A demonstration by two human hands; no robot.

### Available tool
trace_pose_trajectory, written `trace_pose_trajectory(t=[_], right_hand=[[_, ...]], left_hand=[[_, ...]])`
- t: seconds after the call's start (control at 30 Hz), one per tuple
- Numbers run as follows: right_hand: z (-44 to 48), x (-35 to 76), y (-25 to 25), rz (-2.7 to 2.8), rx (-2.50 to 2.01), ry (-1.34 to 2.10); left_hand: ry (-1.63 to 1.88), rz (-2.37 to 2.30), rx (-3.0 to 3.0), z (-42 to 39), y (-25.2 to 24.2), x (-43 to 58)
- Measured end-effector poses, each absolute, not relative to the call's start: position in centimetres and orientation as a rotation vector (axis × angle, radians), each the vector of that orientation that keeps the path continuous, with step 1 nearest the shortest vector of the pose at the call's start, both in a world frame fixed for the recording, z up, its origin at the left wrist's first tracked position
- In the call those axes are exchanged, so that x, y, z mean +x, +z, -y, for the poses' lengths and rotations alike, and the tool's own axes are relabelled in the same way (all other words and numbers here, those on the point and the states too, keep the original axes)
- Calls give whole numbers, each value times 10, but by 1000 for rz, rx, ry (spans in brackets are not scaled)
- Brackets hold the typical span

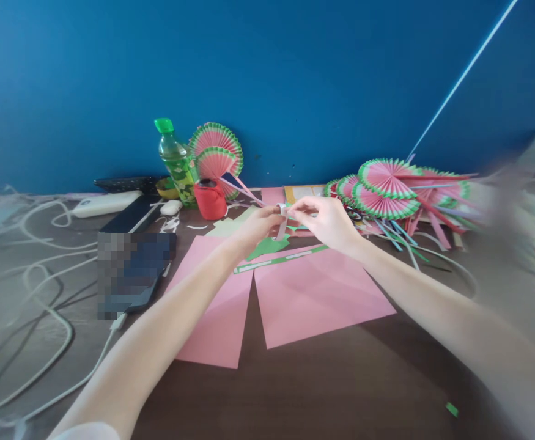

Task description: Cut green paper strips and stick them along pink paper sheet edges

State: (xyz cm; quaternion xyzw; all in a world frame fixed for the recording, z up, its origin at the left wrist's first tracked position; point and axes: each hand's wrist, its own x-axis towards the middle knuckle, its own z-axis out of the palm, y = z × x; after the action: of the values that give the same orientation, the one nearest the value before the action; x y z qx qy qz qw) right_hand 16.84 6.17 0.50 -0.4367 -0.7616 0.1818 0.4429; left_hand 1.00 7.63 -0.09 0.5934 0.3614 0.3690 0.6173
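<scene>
Your left hand [260, 225] and right hand [326, 221] meet above the table [322, 391]. The fingertips of both are pinched on a small pale strip [282, 225]. The strip hangs in the air between them, over the far edge of the pink sheets [313, 293]. It is too small to tell whether it is folded or looped, and your fingers cover its top end.

Just below your hands lie a green scrap [267, 246] and a green band [280, 259] that crosses the sheets. Your left wrist hides part of the scrap.

Behind, a bottle [178, 162] stands in front of two fans [216, 150]. Beside it is a red roll [210, 200], or perhaps a cup; it is hard to say which. At right a pile [389, 186] of more fans smears into blur toward the frame edge, and nothing past it can be made out.

At left the phone [132, 272] is pixelated. A cable [68, 333] is plugged into it, and more loops run off the left edge. Both your forearms are cut off at the bottom of the frame.
</scene>
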Motion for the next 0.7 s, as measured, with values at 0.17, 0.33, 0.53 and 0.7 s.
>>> trace_pose_trajectory(t=[0.17,0.33,0.53,0.7], right_hand=[[-64,170,6,1900,-1088,270],[-68,173,3,1879,-938,328],[-70,177,2,1845,-886,598],[-70,176,3,1830,-823,697]], left_hand=[[854,-830,1626,-72,4,11],[863,-789,1644,-73,4,9],[826,-645,1574,-76,2,5],[808,-629,1411,-71,10,4]])
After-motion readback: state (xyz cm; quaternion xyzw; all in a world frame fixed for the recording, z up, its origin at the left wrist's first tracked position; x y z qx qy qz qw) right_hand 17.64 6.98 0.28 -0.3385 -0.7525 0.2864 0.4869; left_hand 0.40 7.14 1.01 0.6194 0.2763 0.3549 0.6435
